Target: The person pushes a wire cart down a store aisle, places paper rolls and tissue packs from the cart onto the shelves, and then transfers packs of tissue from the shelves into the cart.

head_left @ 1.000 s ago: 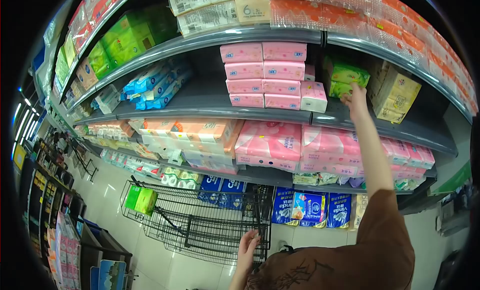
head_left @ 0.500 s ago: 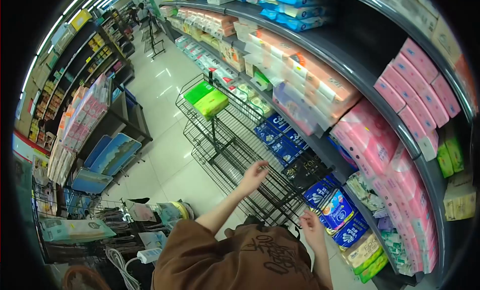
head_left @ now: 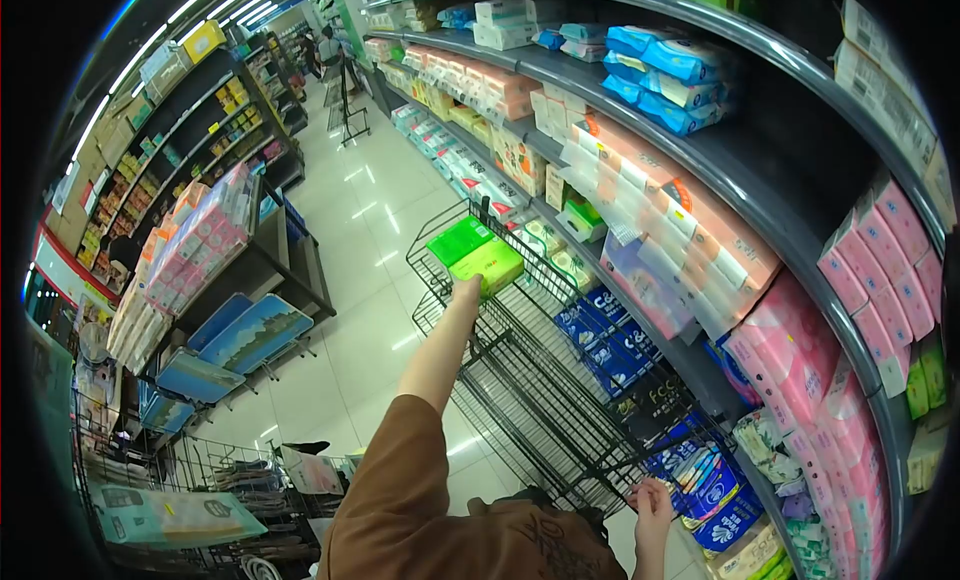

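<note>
My left hand (head_left: 467,287) reaches to the upper basket of a black wire shopping cart (head_left: 545,400). It grips the near edge of a green and yellow-green tissue pack (head_left: 488,252) lying there. The hand's underside is hidden from me. My right hand (head_left: 652,500) is at the cart's near right end, close to the rim. Its fingers are curled closed, and I cannot make out what, if anything, is in them.
Shelves on the right carry pink tissue packs (head_left: 790,360), peach paper packs (head_left: 680,220) and blue wipes packs (head_left: 670,75). Blue packs (head_left: 610,340) stand low beside the cart. At left is a display table with pink packs (head_left: 200,245) and picture panels (head_left: 260,335). A tiled aisle (head_left: 370,230) runs ahead.
My left hand has moved forward from above the cart's near part to the green tissue pack and taken hold of it. My right hand's fingers have curled in more. The view has shifted.
</note>
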`<state>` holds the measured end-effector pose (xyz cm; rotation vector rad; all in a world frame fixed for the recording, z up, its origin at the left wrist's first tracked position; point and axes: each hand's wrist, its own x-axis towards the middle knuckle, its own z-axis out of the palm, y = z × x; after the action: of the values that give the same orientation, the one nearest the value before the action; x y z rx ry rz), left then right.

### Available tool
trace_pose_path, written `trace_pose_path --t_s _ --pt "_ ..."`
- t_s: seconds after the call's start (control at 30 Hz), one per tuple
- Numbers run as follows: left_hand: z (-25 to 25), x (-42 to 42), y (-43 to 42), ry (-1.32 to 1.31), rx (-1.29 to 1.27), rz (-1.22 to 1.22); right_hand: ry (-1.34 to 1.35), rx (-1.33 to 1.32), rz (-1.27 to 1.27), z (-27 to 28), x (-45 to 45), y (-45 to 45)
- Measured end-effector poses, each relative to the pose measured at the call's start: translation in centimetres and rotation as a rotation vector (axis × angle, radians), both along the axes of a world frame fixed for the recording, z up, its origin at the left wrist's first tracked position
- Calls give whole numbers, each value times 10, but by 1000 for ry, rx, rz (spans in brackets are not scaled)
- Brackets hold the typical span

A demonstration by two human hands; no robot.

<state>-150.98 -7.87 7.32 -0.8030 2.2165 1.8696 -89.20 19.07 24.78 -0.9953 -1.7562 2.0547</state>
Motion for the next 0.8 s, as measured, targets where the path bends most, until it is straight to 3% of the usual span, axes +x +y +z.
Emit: trace_pose_path --t_s 0.07,0.17,0.23,0.3,0.37,0.43,0.5,0.57,0.63,0.7,0.77,0.8 --pt "32 12 17 -74 -161 200 -43 -21 -10 5 -12 -10" --pt "70 29 34 73 128 247 -99 -7 3 9 -25 -18" --pt "105 54 28 153 85 117 -17 8 34 2 -28 -21" --pt "110 56 19 149 90 173 -7 29 45 -10 -33 -19" --pt "151 83 10 198 86 185 -36 51 69 -24 -32 -15" --pt "172 90 -4 333 287 190 -94 126 112 -29 -34 -12" --pt "150 54 -24 415 461 163 -146 106 99 -14 -38 -16" --pt "136 23 -38 312 547 69 -191 128 105 -3 -41 -22" --pt "131 7 -31 198 592 127 -151 90 121 -11 -40 -23" --pt "86 -34 -39 157 392 56 -48 108 55 -17 -36 -28" --pt "89 -44 -33 205 366 114 -51 87 8 -20 -32 -27" --pt "58 -71 -43 259 601 45 -46 67 -18 -23 -28 -26"
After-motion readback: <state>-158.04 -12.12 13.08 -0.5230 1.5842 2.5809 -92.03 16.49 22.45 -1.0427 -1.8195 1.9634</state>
